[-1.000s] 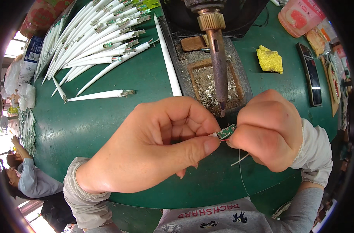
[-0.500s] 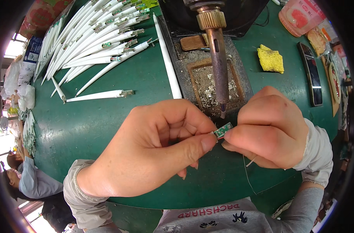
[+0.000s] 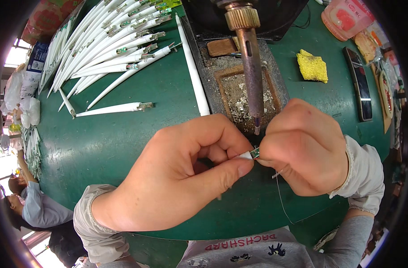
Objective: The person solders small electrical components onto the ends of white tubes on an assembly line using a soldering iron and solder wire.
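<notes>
Between the thumb and forefinger of my left hand [image 3: 181, 174] is a slim white tube [image 3: 246, 156], most of it hidden by the hand. A small green circuit board [image 3: 255, 153] sticks out of its end. My right hand [image 3: 304, 149] is closed, its fingertips pinched at the board's other end and covering part of it. A thin wire [image 3: 280, 192] hangs below the right fingers, with a short grey stub beside it. Just above both fingertips points a soldering iron [image 3: 252, 76], tip down and apart from the board.
Many white tubes with board ends [image 3: 110, 49] lie fanned out at far left. One longer white tube [image 3: 191, 62] rests against the solder-flecked stand [image 3: 273, 67]. To the right are a yellow sponge [image 3: 312, 67], a phone [image 3: 359, 85] and a pink cup [image 3: 347, 20]. Another person [image 3: 43, 205] sits at left.
My right hand has shifted slightly left, against my left fingertips. Less of the board shows now, and the white tube's end has come into sight.
</notes>
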Demonstrator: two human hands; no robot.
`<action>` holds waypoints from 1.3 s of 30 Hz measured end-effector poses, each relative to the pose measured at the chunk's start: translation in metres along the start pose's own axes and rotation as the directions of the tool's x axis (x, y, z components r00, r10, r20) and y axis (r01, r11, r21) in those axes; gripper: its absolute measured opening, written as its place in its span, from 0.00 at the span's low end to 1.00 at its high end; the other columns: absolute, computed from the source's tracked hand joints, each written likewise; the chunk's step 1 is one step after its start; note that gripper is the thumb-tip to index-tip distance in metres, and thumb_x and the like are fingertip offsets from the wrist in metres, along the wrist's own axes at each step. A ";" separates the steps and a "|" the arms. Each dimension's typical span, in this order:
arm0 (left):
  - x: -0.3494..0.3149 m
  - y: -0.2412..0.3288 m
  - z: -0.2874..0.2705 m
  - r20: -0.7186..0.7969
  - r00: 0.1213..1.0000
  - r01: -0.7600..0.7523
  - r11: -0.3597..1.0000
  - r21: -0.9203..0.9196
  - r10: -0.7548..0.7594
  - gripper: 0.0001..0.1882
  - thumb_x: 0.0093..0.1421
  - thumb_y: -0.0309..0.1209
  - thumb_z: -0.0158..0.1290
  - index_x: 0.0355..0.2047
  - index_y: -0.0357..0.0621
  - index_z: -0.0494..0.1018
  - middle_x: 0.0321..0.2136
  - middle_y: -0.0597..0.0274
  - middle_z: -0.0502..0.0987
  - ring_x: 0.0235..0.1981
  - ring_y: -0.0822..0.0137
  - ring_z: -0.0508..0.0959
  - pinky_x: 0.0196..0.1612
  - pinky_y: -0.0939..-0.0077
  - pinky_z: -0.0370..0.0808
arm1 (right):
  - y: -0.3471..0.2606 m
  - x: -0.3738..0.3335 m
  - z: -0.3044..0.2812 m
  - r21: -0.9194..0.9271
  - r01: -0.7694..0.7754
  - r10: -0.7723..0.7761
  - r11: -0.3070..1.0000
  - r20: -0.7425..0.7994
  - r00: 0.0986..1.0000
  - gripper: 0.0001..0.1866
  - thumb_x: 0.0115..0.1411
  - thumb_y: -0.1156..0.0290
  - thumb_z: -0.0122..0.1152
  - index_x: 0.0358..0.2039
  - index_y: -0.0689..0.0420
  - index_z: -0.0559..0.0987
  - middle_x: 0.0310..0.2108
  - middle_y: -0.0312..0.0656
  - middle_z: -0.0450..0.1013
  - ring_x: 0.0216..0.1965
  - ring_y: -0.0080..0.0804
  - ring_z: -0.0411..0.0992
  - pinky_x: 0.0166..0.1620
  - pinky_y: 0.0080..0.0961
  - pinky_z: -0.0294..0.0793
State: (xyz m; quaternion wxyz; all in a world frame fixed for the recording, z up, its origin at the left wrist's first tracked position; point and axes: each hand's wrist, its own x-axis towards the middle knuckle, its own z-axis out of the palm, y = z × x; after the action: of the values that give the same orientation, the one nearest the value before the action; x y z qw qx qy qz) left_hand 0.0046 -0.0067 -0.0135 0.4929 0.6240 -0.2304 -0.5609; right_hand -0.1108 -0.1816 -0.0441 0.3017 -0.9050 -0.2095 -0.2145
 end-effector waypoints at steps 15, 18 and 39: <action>-0.001 -0.003 0.001 -0.124 0.983 -0.135 0.991 0.010 0.135 0.06 0.52 0.19 0.53 0.30 0.33 0.67 0.27 0.60 0.72 0.24 0.79 0.70 0.26 0.87 0.66 | -0.004 0.017 -0.028 0.462 -0.599 0.526 0.654 0.292 0.799 0.09 0.48 0.78 0.63 0.29 0.61 0.71 0.27 0.39 0.71 0.27 0.23 0.73 0.24 0.14 0.69; 0.002 -0.002 0.000 -0.148 0.970 -0.194 0.981 -0.009 0.191 0.06 0.52 0.20 0.53 0.30 0.33 0.67 0.26 0.59 0.73 0.20 0.79 0.70 0.20 0.89 0.64 | 0.002 0.011 -0.040 0.315 -0.508 0.354 0.802 0.434 0.828 0.12 0.48 0.78 0.61 0.32 0.61 0.69 0.28 0.40 0.71 0.25 0.23 0.73 0.24 0.14 0.69; 0.000 0.003 0.002 -0.164 0.937 -0.305 0.951 0.051 0.309 0.07 0.52 0.23 0.53 0.27 0.34 0.66 0.25 0.59 0.70 0.20 0.77 0.69 0.23 0.87 0.65 | -0.013 0.010 -0.025 0.353 -0.429 0.406 0.831 0.141 0.903 0.10 0.53 0.79 0.55 0.31 0.62 0.63 0.23 0.38 0.65 0.20 0.20 0.68 0.23 0.13 0.66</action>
State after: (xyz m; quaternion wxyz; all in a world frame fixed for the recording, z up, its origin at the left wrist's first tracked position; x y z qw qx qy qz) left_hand 0.0040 -0.0088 -0.0104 0.5843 0.6322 -0.2888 -0.4189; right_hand -0.1156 -0.1851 -0.0149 0.5024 -0.8600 -0.0531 -0.0718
